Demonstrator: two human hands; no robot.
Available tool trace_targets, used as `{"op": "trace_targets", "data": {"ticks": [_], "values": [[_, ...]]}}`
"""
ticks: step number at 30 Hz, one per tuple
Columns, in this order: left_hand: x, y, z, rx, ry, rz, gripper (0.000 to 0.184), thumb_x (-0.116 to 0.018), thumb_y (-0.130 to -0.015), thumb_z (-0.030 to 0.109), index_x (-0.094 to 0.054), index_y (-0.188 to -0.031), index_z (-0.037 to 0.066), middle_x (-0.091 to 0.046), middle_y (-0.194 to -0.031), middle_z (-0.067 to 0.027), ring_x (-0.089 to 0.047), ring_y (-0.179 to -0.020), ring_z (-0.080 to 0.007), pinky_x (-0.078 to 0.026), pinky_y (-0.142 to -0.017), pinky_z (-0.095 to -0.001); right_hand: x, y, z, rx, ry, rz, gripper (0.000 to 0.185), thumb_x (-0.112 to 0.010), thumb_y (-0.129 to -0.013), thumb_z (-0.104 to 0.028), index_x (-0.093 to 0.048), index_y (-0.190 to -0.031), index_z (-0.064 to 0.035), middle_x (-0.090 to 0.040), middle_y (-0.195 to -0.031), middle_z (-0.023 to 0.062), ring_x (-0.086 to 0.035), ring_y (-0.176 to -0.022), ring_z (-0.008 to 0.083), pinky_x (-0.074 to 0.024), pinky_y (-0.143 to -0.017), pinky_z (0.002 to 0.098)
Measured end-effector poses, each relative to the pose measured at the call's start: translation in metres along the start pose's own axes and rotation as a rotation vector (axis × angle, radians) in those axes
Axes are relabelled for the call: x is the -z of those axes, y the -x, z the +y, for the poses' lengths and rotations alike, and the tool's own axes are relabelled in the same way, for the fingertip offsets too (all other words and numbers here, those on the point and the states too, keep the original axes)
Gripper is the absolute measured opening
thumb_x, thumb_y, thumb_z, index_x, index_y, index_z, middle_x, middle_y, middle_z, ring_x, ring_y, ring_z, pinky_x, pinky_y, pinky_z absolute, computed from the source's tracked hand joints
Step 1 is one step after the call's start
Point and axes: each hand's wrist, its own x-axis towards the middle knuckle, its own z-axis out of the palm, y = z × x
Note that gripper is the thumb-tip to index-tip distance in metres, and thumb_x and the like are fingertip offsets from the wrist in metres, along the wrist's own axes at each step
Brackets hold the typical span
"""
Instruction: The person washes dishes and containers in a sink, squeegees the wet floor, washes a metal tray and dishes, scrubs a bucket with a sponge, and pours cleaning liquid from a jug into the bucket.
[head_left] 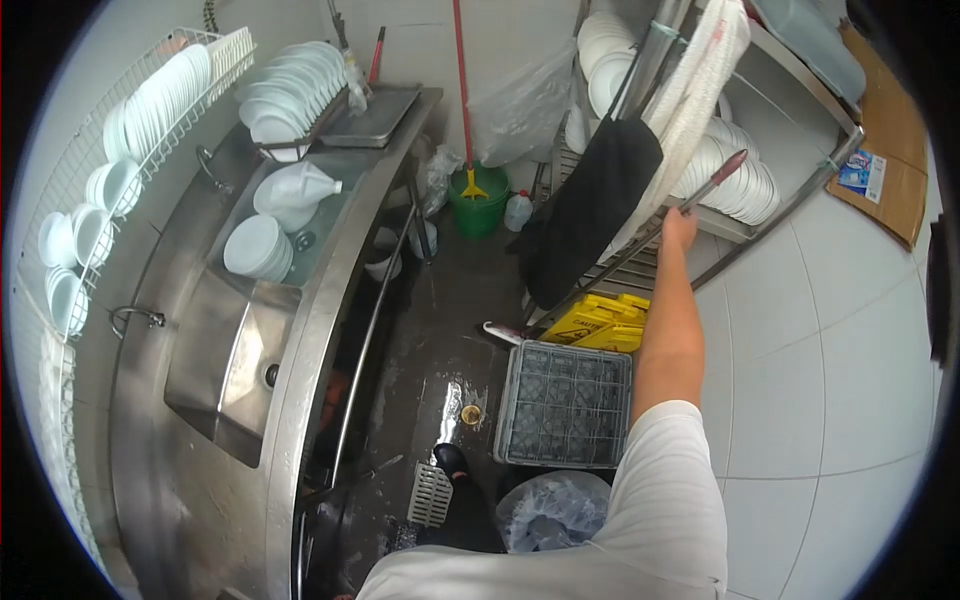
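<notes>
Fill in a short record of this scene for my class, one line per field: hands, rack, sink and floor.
Right hand: stretched forward, fingers around a red-handled tool
Left hand: not in view
Rack: black cloth hanging; white plates in a row
Sink: stacked dishes in the farther basin
Floor: wet; grey crate, yellow caution sign just beyond it, green bucket farther off
</notes>
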Motion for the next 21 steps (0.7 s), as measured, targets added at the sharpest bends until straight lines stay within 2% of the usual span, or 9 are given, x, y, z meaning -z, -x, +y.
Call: {"op": "trace_targets", "data": {"ticks": [3, 6, 7, 9, 11, 16, 19, 20, 21], "values": [[0.001, -0.009, -0.010, -0.044, -0.013, 0.008, 0.013, -0.067, -0.097, 0.013, -0.072, -0.102, 0.002, -0.070, -0.085, -0.0084, -0.069, -0.077, -0.0186, -0.057, -0.069, -0.0355, 0.007, 0.009, -0.002, 0.142, 0.086, -0.052, 0.050, -0.059, -0.088, -0.032, -0.061, -0.133, -0.0106, -0.068, -0.125, 0.0212, -0.063, -0.118, 0.0403, -0.0464, -0.102, 0.0500], [0.010, -0.013, -0.037, -0.130, -0.026, 0.023, 0.012, -0.067, -0.098, 0.014, -0.072, -0.101, 0.003, -0.069, -0.081, -0.0075, -0.068, -0.075, -0.0180, -0.057, -0.066, -0.0354, 0.018, 0.035, -0.013, 0.107, 0.093, -0.119, 0.042, -0.058, -0.090, -0.033, -0.062, -0.122, -0.0062, -0.068, -0.121, 0.0234, -0.063, -0.117, 0.0404, -0.0475, -0.099, 0.0507], [0.013, -0.020, -0.057, -0.200, -0.038, 0.027, 0.012, -0.067, -0.098, 0.014, -0.072, -0.101, 0.004, -0.068, -0.080, -0.0072, -0.068, -0.074, -0.0178, -0.057, -0.065, -0.0354, 0.011, 0.046, 0.001, 0.175, 0.056, 0.056, 0.038, -0.062, -0.090, -0.038, -0.066, -0.102, -0.0016, -0.073, -0.103, 0.0226, -0.071, -0.095, 0.0371, -0.0518, -0.086, 0.0487], [0.020, -0.031, -0.084, -0.406, -0.146, 0.060, 0.012, -0.067, -0.098, 0.015, -0.072, -0.100, 0.005, -0.067, -0.078, -0.0066, -0.068, -0.073, -0.0175, -0.057, -0.064, -0.0353, 0.037, 0.088, 0.015, 0.074, -0.375, -0.204, 0.037, -0.070, -0.088, -0.038, -0.065, -0.077, -0.0031, -0.071, -0.076, 0.0141, -0.067, -0.067, 0.0279, -0.0509, -0.069, 0.0427], [0.009, -0.042, -0.095, -0.297, 0.057, -0.002, 0.011, -0.066, -0.097, 0.010, -0.072, -0.103, 0.003, -0.070, -0.083, -0.0065, -0.067, -0.077, -0.0154, -0.056, -0.069, -0.0322, 0.068, 0.161, 0.025, -0.045, -0.714, -0.234, 0.041, -0.075, -0.088, -0.032, -0.056, -0.059, -0.0094, -0.059, -0.059, 0.0033, -0.054, -0.052, 0.0168, -0.0448, -0.058, 0.0359], [-0.009, -0.065, -0.122, -0.398, 0.104, -0.155, 0.010, -0.064, -0.098, 0.004, -0.071, -0.105, 0.002, -0.071, -0.089, -0.0054, -0.066, -0.081, -0.0125, -0.054, -0.074, -0.0281, 0.170, 0.346, 0.006, 0.002, -0.911, -0.198, 0.039, -0.079, -0.084, -0.025, -0.054, -0.058, -0.0095, -0.050, -0.059, -0.0030, -0.044, -0.058, 0.0121, -0.0348, -0.058, 0.0324], [0.001, -0.074, -0.121, -0.549, 0.027, -0.248, 0.010, -0.063, -0.098, 0.004, -0.070, -0.105, 0.003, -0.070, -0.088, -0.0044, -0.065, -0.080, -0.0117, -0.054, -0.074, -0.0272, 0.267, 0.409, -0.030, 0.085, -0.914, -0.192, 0.037, -0.076, -0.084, -0.032, -0.066, -0.062, -0.0040, -0.060, -0.061, 0.0011, -0.053, -0.059, 0.0148, -0.0409, -0.059, 0.0364], [0.004, -0.077, -0.113, -0.611, -0.008, -0.286, 0.010, -0.063, -0.098, 0.004, -0.070, -0.105, 0.003, -0.070, -0.088, -0.0040, -0.064, -0.080, -0.0115, -0.054, -0.073, -0.0269, 0.291, 0.420, -0.033, 0.193, -0.960, -0.221, 0.022, -0.074, -0.086, -0.025, -0.074, -0.076, -0.0057, -0.064, -0.065, 0.0027, -0.058, -0.057, 0.0119, -0.0427, -0.054, 0.0283], [0.009, -0.075, -0.099, -0.667, -0.045, -0.323, 0.009, -0.063, -0.099, 0.004, -0.070, -0.105, 0.003, -0.070, -0.088, -0.0037, -0.064, -0.079, -0.0112, -0.053, -0.073, -0.0266, 0.320, 0.433, -0.036, 0.241, -0.943, -0.235, 0.025, -0.072, -0.088, -0.026, -0.076, -0.081, -0.0027, -0.068, -0.071, 0.0061, -0.062, -0.060, 0.0143, -0.0477, -0.057, 0.0295]]}}
